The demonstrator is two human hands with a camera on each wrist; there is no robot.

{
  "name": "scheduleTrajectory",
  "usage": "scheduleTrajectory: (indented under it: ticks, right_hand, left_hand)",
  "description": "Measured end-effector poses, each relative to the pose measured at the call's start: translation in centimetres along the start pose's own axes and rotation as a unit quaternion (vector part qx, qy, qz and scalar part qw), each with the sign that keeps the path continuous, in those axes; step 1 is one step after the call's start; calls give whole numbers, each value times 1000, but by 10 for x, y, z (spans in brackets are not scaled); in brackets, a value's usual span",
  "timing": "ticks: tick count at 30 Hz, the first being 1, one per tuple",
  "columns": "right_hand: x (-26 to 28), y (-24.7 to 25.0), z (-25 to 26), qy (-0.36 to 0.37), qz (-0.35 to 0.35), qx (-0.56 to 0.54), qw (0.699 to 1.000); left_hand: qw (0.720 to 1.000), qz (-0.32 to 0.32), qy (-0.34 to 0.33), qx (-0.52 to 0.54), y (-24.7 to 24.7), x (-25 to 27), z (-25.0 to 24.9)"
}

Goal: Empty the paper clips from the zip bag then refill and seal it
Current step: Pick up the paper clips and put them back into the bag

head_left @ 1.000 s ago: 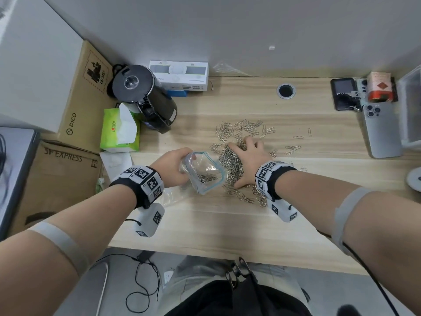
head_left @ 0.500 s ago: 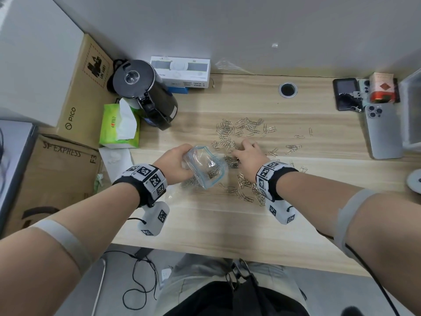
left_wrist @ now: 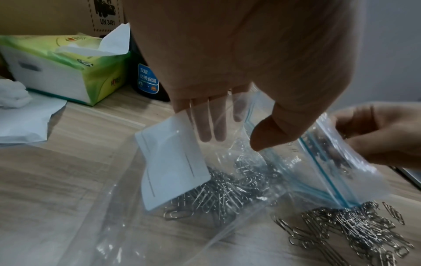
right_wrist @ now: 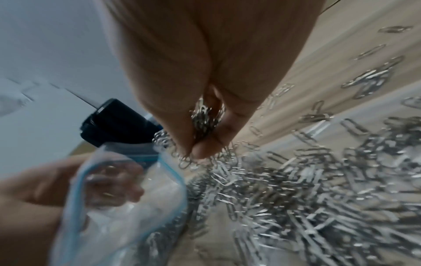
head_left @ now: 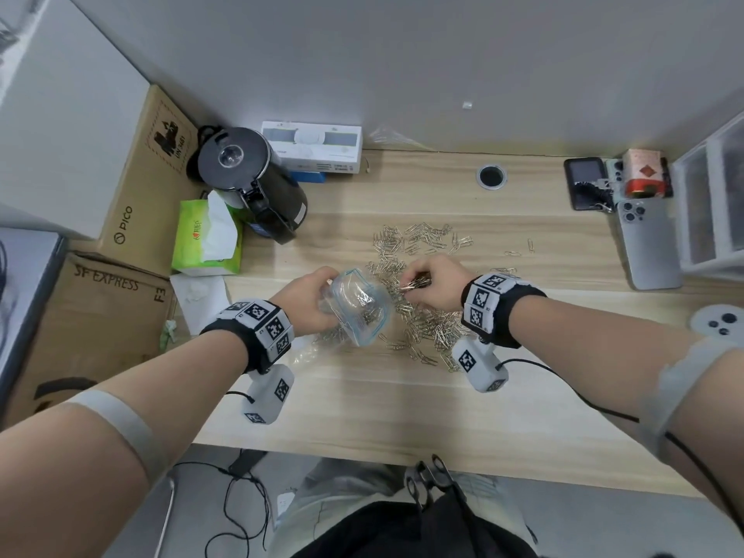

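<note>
A: Largest item?
B: Wooden desk (head_left: 362,404), under both hands.

A: Next?
B: Black kettle (head_left: 251,183) and green tissue box (head_left: 203,239), beyond the left hand (head_left: 310,302).

A: The zip bag (head_left: 360,306)?
B: Clear, blue-edged, mouth open toward the right hand (head_left: 437,281); left fingers and thumb grip its rim. Some clips and a white card (left_wrist: 173,162) lie inside.

A: Smallest?
B: Paper clips (head_left: 426,328), heaped beside and beneath the right hand, which pinches a bunch just at the bag's mouth.
</note>
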State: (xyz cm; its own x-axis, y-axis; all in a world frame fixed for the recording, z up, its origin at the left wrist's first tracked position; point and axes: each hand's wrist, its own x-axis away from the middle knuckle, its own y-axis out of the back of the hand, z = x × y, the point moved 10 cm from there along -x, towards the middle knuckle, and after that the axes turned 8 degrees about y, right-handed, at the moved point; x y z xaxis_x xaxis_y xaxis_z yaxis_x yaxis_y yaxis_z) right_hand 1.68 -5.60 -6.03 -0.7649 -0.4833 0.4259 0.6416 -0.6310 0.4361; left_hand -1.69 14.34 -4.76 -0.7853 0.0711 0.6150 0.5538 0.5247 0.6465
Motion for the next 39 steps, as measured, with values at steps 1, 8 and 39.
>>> scheduleTrajectory:
  ticks: [1,8,39]
  right_hand:
    - [-1,-5,9,7,14,-16,1000]
    - [-19,-64,49,50,44,-13,998]
    - [-103,-40,31,83,74,373,921]
  left_hand:
    - [1000,0,-5,-4,0,0,-2]
    - [1000,-3,-27,-1,-4,2,-7]
    - [972,62,9,224,36,9,56]
